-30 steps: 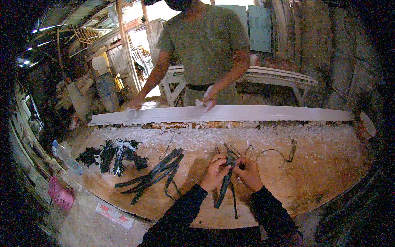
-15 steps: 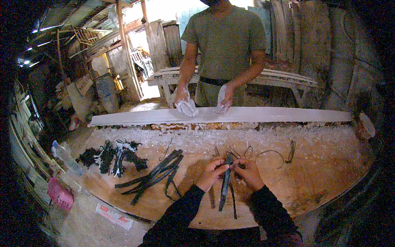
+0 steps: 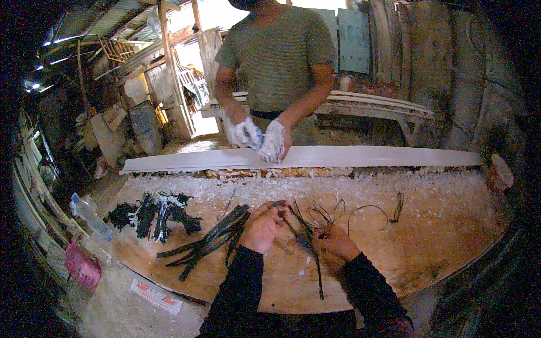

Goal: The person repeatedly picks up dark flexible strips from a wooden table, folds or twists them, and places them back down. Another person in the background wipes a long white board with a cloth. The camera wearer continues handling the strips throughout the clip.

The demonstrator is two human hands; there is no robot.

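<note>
My left hand (image 3: 262, 230), somewhat blurred, is closed with its fingertips around the end of a thin black strip. From there the black strip (image 3: 305, 239) slants down toward my right hand (image 3: 336, 243), whose fingers are pinched on it. A narrow black tail dangles below, toward the table's near edge. Left of my left hand lies a loose pile of flat black strips (image 3: 205, 242). Thin dark cord loops (image 3: 331, 213) rest just beyond my right hand, and another curled cord (image 3: 398, 208) lies farther right.
Bundles of shredded black and white strips (image 3: 160, 217) sit on the wooden table (image 3: 428, 248) at left. A long white-coated board (image 3: 366, 156) spans the far side, where a co-worker's white-smeared hands (image 3: 270, 143) work. A plastic bottle (image 3: 90, 215) and pink basket (image 3: 83, 265) are beside the left edge.
My left hand has moved left and away from my right, which stays near its place. The strip between them has shifted. Across the table, the co-worker has leaned left, bringing both hands together.
</note>
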